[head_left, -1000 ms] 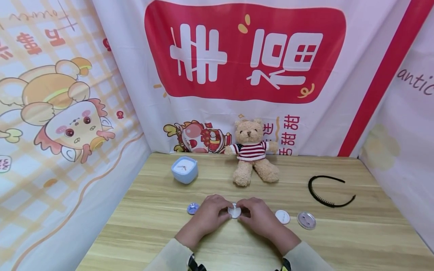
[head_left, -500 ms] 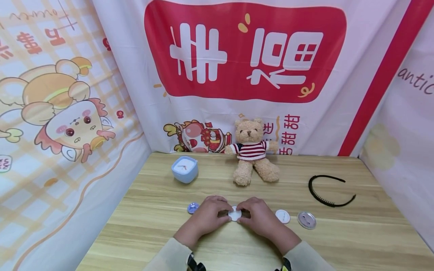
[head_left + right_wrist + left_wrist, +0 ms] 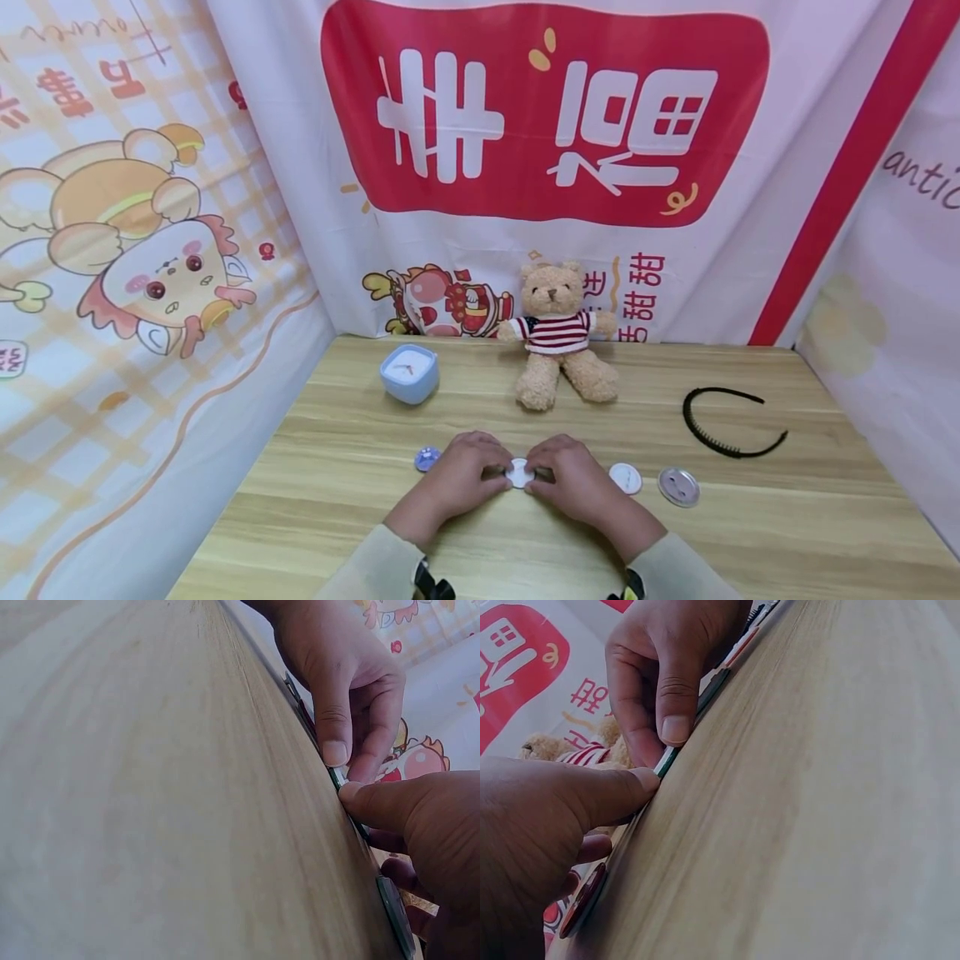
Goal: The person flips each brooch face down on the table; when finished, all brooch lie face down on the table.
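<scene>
A small round white badge (image 3: pixel 519 473) lies at the middle of the wooden table, between my two hands. My left hand (image 3: pixel 467 475) pinches its left edge, and my right hand (image 3: pixel 572 482) pinches the right edge. Edge-on in the left wrist view, the badge (image 3: pixel 665 760) shows a pale rim with a dark green side, low against the tabletop. The undersides of the fingers are partly hidden in the head view. Just left of my left hand lies a blue patterned badge (image 3: pixel 427 458). Right of my right hand are a white disc (image 3: pixel 625 478) and a silvery badge back (image 3: pixel 678 487).
A blue clock (image 3: pixel 409 375) stands at the back left of the table (image 3: pixel 360 533). A teddy bear (image 3: pixel 557 337) in a striped shirt sits against the printed cloth (image 3: pixel 465 242). To the right lies a black headband (image 3: pixel 712 442).
The badge between my fingers has shifted slightly toward me and now looks more evenly white. Both hands keep their pinch and have barely moved.
</scene>
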{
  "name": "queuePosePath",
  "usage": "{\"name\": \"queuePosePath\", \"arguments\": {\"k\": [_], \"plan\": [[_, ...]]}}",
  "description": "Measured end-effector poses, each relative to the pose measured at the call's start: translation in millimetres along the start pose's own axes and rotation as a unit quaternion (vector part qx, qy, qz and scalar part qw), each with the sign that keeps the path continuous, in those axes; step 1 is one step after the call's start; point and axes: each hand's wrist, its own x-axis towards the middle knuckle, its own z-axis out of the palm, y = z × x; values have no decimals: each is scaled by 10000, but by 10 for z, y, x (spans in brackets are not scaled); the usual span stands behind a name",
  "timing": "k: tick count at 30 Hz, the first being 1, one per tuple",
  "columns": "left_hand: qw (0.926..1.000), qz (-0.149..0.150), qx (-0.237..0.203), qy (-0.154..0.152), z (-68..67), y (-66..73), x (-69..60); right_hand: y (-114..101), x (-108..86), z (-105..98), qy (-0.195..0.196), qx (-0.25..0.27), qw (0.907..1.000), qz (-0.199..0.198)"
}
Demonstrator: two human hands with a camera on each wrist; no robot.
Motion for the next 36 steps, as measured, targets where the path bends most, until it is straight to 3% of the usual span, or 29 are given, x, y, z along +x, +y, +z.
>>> {"name": "queuePosePath", "arguments": {"k": [9,22,32,36], "plan": [[9985,-383,-371,113,-132,-76,-48,-25,-4,-29,69,67,10000,18],[9898,-1100,-851,318,-294,-464,-396,-39,7,-58,-15,143,9998,97],[9956,-606,-631,332,-242,-559,-444,-42,-21,-17,-48,149,9996,225],[9956,-559,-675,331,-230,-572,-442,-43,-13,-15,-88,180,9994,284]]}}
